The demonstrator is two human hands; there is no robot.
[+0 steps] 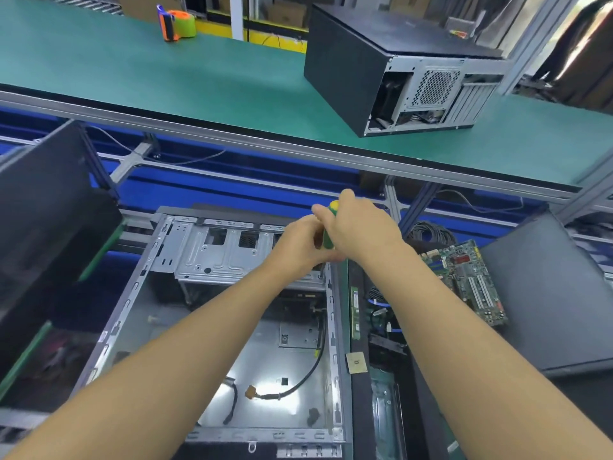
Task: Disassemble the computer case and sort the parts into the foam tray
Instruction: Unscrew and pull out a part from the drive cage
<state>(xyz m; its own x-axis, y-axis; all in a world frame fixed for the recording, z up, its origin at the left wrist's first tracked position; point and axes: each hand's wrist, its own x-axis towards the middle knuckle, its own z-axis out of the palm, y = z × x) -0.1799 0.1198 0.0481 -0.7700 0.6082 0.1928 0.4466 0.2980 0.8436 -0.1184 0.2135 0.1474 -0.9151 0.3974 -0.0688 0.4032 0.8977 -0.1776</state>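
- Gripping the screwdriver, the right hand curls round the upper part of its green handle; the yellow cap shows just above the fingers.
- The left hand touches the right from below and to its left. Its fingers are also wrapped round the handle, lower down.
- The shaft and tip are hidden behind the hands, so I cannot tell what they meet.
- Directly under the hands lies the far right corner of the open computer case, which rests on its side with its metal floor bare.
- Just left of the hands, a silver drive cage spans the far end of the case.
- Below the forearms, nearer the person, a black cable with an orange connector lies loose on the case floor.
- Right of the case, beneath the right forearm, sits the dark foam tray, which holds a green memory stick and a small square chip.
- Farther right, a motherboard lies tilted, with a coil of dark cable beyond it.
- Beyond the hands runs a green conveyor belt. On it a second black case stands far to the right, and an orange and green tape dispenser far to the left.
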